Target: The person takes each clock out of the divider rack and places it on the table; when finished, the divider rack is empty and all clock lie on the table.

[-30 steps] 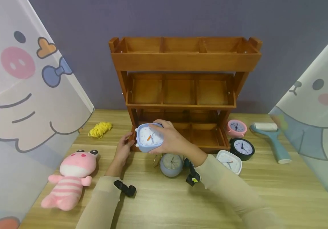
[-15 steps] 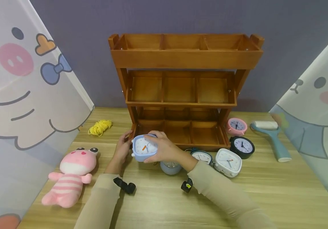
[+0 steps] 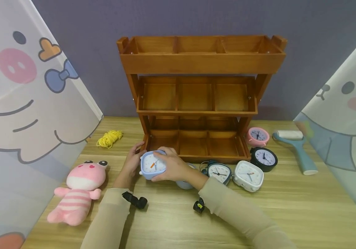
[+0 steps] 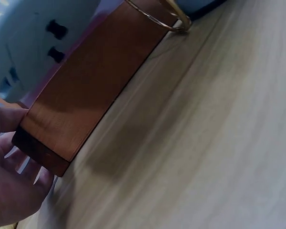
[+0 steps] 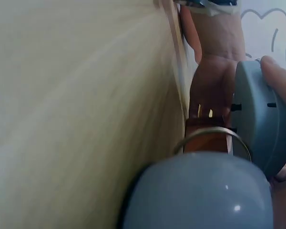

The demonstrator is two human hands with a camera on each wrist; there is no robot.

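My right hand (image 3: 175,166) grips a light blue alarm clock (image 3: 149,165) by its right side, in front of the lower left of a brown wooden shelf rack (image 3: 203,64). Its white face tilts up, and in the right wrist view the clock (image 5: 257,119) shows its side and small dark feet. Thumb and fingers of my left hand (image 3: 130,162) hold the rack's bottom left front corner; the left wrist view has this hand (image 4: 12,186) around the end of the wooden front board (image 4: 93,78). Partly hidden under my right wrist is a round grey-blue clock (image 3: 184,184).
Right of my right forearm stand a dark teal clock (image 3: 219,173), a white clock (image 3: 248,175), a black clock (image 3: 263,159) and a pink clock (image 3: 258,136). A lint roller (image 3: 299,152) lies far right. Yellow cord (image 3: 109,139) and a pink plush frog (image 3: 80,192) lie left.
My right hand has carried the light blue clock down and leftward, away from over the rack's bottom tray. The dark teal clock has come into view. My left hand stays at the corner.
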